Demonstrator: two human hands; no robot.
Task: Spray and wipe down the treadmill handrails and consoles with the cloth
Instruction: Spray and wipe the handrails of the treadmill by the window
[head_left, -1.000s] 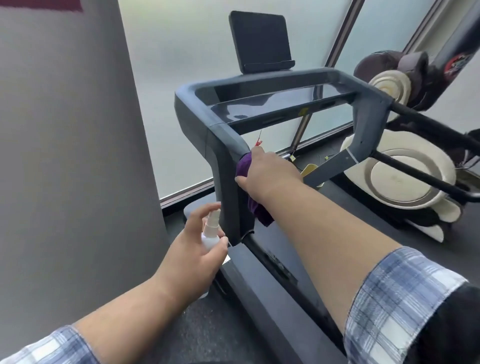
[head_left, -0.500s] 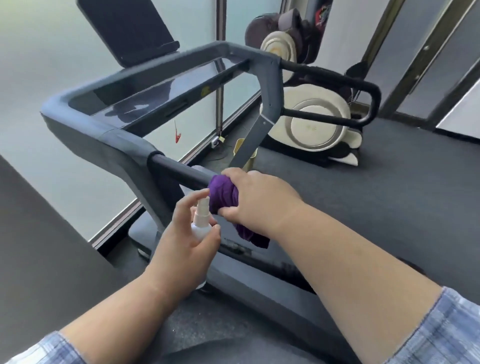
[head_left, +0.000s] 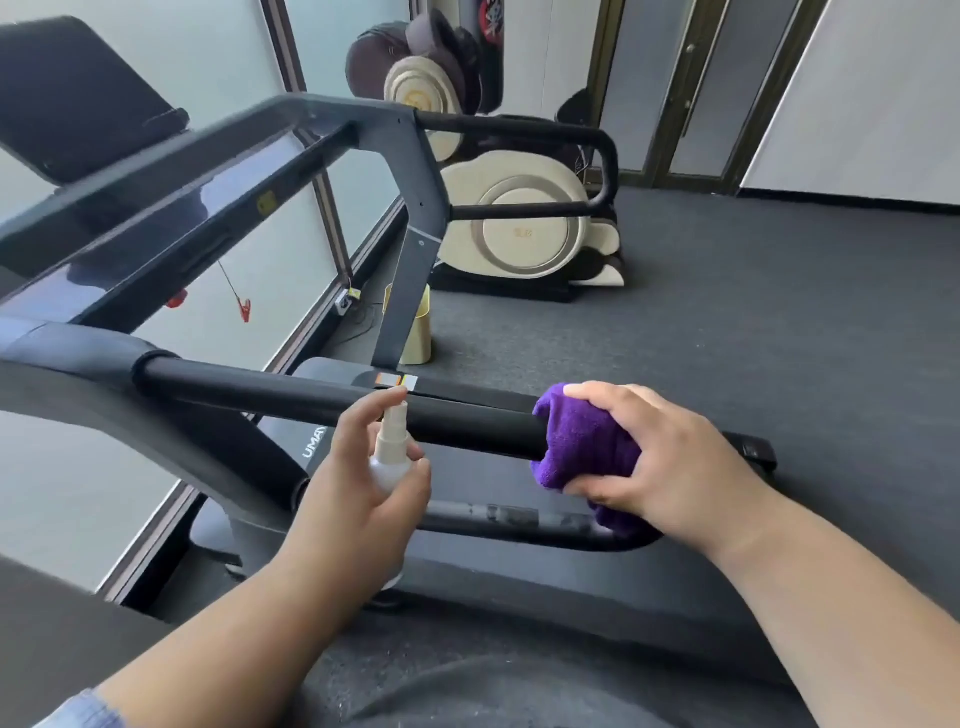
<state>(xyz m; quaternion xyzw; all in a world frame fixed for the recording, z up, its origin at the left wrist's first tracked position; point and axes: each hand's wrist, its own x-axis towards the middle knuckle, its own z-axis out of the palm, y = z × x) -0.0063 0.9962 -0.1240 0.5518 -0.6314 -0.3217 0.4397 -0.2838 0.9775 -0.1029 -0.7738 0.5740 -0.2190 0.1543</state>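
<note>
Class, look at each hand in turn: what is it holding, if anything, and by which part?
The left hand grips the white spray bottle round its body, a finger at the nozzle. The right hand grips the purple cloth, wrapped round the black handrail near its end.

The handrail (head_left: 291, 397) lies bare left of the cloth (head_left: 582, 441), until the spray bottle (head_left: 392, 457).

The cloth (head_left: 587, 441) is wrapped around the near handrail (head_left: 311, 402), under the right hand's fingers (head_left: 602, 397). Left of them, the spray bottle (head_left: 392, 457) stands upright within the left hand's fingers (head_left: 363, 415), just before the rail. Beyond both hands lie the console (head_left: 171, 208) and the far handrail (head_left: 519, 127).
</note>
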